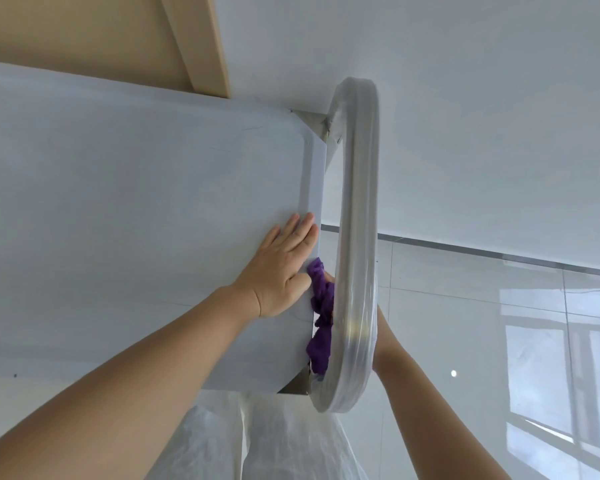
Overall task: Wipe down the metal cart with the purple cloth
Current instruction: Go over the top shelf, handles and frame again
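The metal cart's top (136, 209) is a flat pale surface covered in protective film, filling the left half of the view. Its curved handle bar (357, 237), wrapped in clear plastic, loops along the cart's right end. My left hand (281, 268) lies flat, fingers together, on the cart top by its right edge. The purple cloth (321, 320) hangs bunched in the gap between the cart's end edge and the handle. My right arm reaches in behind the handle; only a fingertip of my right hand (329, 278) shows against the cloth, the rest is hidden by the bar.
A white wall rises behind the cart, with a beige wooden panel (201, 43) at the top left. Glossy floor tiles (499, 323) reflecting a window lie to the right. Clear plastic sheeting (284, 441) hangs below the cart's near end.
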A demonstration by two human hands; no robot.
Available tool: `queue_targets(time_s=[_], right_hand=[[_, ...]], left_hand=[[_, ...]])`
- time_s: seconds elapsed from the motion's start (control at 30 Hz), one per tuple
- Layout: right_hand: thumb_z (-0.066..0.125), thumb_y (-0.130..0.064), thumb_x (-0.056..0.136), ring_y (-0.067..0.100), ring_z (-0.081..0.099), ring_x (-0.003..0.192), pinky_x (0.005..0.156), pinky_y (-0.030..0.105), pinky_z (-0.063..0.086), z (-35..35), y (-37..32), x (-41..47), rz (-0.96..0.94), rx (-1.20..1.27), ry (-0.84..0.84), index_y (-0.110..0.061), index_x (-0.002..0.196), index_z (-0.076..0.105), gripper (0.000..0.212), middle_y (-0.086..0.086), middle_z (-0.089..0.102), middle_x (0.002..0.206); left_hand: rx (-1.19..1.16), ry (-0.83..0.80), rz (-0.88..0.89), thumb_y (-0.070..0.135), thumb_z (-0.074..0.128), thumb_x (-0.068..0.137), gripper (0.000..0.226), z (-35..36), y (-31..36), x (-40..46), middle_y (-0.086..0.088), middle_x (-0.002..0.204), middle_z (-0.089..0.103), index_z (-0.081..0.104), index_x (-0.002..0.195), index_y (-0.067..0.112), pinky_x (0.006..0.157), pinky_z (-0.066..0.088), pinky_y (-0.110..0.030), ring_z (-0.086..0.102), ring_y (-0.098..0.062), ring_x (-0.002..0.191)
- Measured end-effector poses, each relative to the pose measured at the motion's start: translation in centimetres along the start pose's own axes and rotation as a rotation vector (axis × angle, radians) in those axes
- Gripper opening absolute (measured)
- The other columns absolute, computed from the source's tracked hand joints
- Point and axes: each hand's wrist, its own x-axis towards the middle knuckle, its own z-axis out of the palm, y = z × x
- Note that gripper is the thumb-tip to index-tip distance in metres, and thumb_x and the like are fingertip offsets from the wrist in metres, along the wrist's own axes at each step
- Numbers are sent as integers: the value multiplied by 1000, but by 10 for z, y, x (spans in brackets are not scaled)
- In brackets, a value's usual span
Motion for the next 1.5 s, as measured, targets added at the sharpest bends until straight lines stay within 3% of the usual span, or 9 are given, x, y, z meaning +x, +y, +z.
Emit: queue_targets(time_s=[0.1,0.23,0.47,0.6,0.77,1.0,1.17,1.37,1.5], right_hand=[[47,17,87,2,51,47,52,16,41,-8,9,-4,-21,-125,-52,-27,51,63,59,-10,56,48],[58,-4,79,9,56,59,58,20,45,-12,11,-7,-16,-220,-76,-7,84,68,12,-9,62,62],[57,-2,72,-7,53,47,52,10,41,-10,7,-21,195,-334,-225,-36,42,64,46,-18,58,47],[53,10,77,0,56,47,50,13,44,-4,19,-29,183,-189,-181,-27,43,65,51,-11,59,48],[53,6,73,8,62,52,49,18,48,8,37,-49,111,31,-12,-8,71,59,16,-4,64,55],[51,-8,65,24,64,60,58,29,51,17,55,-72,182,-44,-53,-6,74,63,15,9,65,64],[55,-6,64,22,66,75,74,33,52,46,80,-86,0,121,143,-7,108,66,45,10,69,89],[43,-5,58,26,55,82,72,31,48,94,116,-98,-96,353,497,-5,90,61,36,12,59,84],[47,-6,61,22,56,80,68,28,49,125,130,-99,-123,433,622,2,106,56,47,10,60,85]], left_hand=[[-15,-24,-16,38,5,71,81,-2,1,0,14,145,-21,-3,148,14,108,-19,-17,-21,-3,136],[65,-91,-49,20,22,91,64,-8,6,-2,5,154,-21,-7,148,14,108,-18,-19,-20,-10,141],[113,-151,-78,15,29,94,66,-15,14,-11,-2,155,-20,-9,148,10,113,-12,-26,-19,-14,142],[96,71,-68,16,23,91,64,2,21,-60,-3,154,-20,-4,148,6,113,-10,-27,-16,-15,142],[206,91,90,22,32,80,62,50,18,-159,-12,147,37,34,139,4,114,21,-40,29,-25,137],[329,-100,121,31,32,84,60,62,4,-178,-10,142,44,41,138,5,107,21,-39,41,-26,132],[384,-112,142,28,24,98,63,57,6,-183,0,152,-22,-17,145,14,111,-17,-33,-16,-21,143],[418,-152,116,25,32,95,73,56,3,-187,-1,154,-25,-19,146,14,111,-17,-33,-23,-18,141],[334,-236,134,21,34,95,71,49,-1,-183,-1,155,-21,-13,148,13,111,-16,-30,-21,-15,142]])
